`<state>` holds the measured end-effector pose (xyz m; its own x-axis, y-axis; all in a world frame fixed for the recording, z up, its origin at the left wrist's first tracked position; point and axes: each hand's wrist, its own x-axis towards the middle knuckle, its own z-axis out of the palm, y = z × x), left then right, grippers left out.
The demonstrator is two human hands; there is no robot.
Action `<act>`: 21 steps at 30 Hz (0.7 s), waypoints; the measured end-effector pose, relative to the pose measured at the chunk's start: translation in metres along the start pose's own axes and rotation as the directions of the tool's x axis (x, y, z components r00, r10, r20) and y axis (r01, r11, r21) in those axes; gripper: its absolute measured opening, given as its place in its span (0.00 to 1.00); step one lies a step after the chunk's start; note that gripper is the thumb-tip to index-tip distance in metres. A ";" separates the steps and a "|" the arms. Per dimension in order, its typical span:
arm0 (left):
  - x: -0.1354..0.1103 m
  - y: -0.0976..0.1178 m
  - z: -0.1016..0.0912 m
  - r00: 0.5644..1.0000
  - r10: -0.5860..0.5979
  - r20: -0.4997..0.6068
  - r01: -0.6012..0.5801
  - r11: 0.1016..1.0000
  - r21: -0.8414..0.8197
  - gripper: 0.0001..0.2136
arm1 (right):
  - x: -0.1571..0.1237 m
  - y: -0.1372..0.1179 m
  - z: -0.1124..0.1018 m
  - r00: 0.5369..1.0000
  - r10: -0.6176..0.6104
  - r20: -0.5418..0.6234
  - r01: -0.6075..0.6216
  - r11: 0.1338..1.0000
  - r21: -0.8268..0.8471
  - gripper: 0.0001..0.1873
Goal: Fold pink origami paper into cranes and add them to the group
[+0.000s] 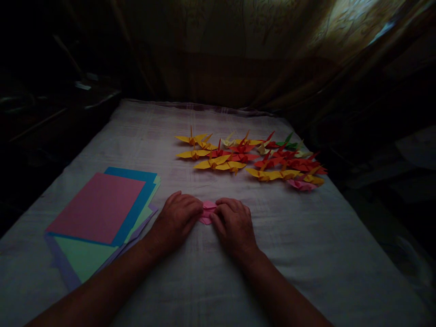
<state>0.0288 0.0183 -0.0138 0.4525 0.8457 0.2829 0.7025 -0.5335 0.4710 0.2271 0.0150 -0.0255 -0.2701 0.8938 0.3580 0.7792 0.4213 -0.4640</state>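
A small piece of folded pink paper [207, 213] lies on the cloth between my two hands. My left hand [180, 215] is closed on its left side, thumb and fingers pressed at the edge. On the opposite side my right hand [235, 222] pinches the paper, its thumb and fingertips near the front edge. Both hands rest low over the table, and they cover the outer ends of the paper. Beyond them, rows of folded paper cranes [213, 162] in yellow, red, cream, green and pink stand on the cloth.
Left of my hands lies a stack of coloured paper, with a pink sheet [98, 206] on top of blue, pale green and purple ones. A pale checked cloth [136, 131] covers the table. Behind it hangs a patterned curtain [231, 41]. The surroundings are dark.
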 end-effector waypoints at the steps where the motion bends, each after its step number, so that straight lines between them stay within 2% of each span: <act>1: 0.000 0.000 0.000 1.000 0.007 0.003 -0.007 1.000 0.003 0.09 | 0.000 0.000 0.000 1.000 0.005 0.002 -0.005 1.000 0.002 0.06; 15: 0.000 -0.001 0.002 1.000 0.014 0.017 -0.014 1.000 -0.018 0.08 | 0.003 0.006 -0.004 0.998 0.023 0.052 -0.028 0.995 0.099 0.04; 18: 0.000 -0.002 0.003 1.000 0.015 0.009 -0.015 1.000 -0.025 0.07 | 0.003 0.003 -0.003 0.998 0.033 0.054 -0.036 0.998 0.060 0.02; 21: 0.000 -0.004 0.004 1.000 0.017 0.002 -0.017 1.000 -0.026 0.07 | 0.003 0.000 -0.002 0.997 0.052 0.051 -0.053 0.999 0.002 0.06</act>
<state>0.0281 0.0205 -0.0189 0.4657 0.8365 0.2888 0.6803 -0.5471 0.4876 0.2275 0.0175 -0.0229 -0.2575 0.9214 0.2912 0.7910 0.3741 -0.4842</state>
